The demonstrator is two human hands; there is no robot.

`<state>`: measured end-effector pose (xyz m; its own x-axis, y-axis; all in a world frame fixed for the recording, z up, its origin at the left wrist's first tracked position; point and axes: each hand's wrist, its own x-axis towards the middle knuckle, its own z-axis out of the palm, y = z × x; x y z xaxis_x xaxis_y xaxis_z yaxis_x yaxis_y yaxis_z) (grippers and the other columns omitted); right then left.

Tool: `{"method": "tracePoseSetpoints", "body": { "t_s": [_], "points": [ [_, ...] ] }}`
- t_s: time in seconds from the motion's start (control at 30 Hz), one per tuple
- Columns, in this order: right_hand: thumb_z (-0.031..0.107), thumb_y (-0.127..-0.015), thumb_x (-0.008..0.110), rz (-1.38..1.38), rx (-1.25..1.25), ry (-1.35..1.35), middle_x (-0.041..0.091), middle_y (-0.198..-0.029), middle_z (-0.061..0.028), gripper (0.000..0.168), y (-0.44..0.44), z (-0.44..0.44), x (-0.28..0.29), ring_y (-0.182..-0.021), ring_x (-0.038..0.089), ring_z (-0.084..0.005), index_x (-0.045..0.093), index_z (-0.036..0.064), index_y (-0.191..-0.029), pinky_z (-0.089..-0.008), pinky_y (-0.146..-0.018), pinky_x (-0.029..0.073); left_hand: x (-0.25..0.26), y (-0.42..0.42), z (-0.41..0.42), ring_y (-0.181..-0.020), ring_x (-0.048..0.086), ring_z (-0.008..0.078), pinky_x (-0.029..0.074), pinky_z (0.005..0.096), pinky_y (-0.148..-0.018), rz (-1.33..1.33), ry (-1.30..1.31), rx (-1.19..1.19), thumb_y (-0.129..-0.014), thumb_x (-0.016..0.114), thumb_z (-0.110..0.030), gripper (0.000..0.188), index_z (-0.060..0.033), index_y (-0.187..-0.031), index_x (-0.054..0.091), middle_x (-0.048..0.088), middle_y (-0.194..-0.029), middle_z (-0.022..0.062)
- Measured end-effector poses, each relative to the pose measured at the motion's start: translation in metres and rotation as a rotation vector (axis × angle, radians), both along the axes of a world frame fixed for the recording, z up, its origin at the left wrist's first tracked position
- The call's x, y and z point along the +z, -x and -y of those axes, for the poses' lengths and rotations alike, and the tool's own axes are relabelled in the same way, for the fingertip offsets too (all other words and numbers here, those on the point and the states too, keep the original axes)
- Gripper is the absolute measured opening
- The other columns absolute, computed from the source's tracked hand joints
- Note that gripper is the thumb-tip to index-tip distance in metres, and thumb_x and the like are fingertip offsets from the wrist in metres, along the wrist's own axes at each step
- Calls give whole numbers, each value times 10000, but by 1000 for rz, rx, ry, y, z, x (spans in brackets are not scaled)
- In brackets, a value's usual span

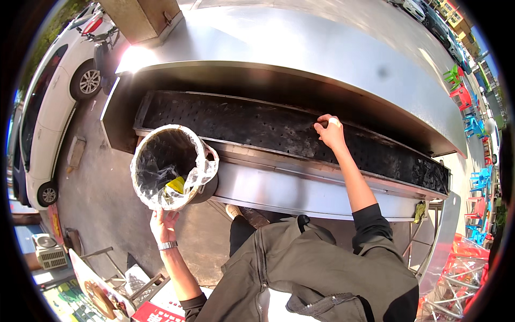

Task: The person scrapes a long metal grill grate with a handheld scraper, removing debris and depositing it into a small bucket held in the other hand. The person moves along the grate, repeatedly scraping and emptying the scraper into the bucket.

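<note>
My left hand (pixel 164 225) grips the near rim of a trash bin (pixel 203 191), tilted at the left front of a long charcoal grill. A clear plastic liner and a yellow wrapper (pixel 175 185) show inside the bin. My right hand (pixel 330 131) is over the grill's blackened, perforated trough (pixel 249 120), its fingers bent together; whether something small is between the fingertips I cannot tell. Dark residue and ash-like patches lie in the trough, more thickly at its right end.
A stainless steel hood (pixel 314 52) rises behind the trough, and a steel shelf (pixel 281 187) runs along its front. A greenish cloth (pixel 419 211) hangs at the shelf's right end. A square pillar (pixel 141 20) stands behind, a white car (pixel 52 120) at left.
</note>
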<state>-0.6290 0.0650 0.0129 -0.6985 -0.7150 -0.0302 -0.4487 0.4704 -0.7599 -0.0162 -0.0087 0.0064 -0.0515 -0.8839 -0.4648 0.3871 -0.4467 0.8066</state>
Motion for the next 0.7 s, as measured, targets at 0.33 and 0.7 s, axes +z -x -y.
{"method": "tracePoseSetpoints", "body": {
  "t_s": [0.33,0.7],
  "points": [
    [195,-892,655,-266,250,247,677,-839,-156,177,-53,98,-7,-775,648,-360,623,33,-955,-423,-707,509,2,2,-2,-1066,648,256,504,467,-928,22,4,48,-966,633,-214,333,-73,-1255,545,646,-1216,84],
    [462,-931,593,-80,673,-305,681,-762,-197,438,-74,112,-1,-795,660,-374,719,47,-868,-407,-750,523,9,4,-4,-1090,649,251,516,475,-938,23,7,73,-968,628,-208,349,-52,-1263,525,639,-1237,115]
  ]
}}
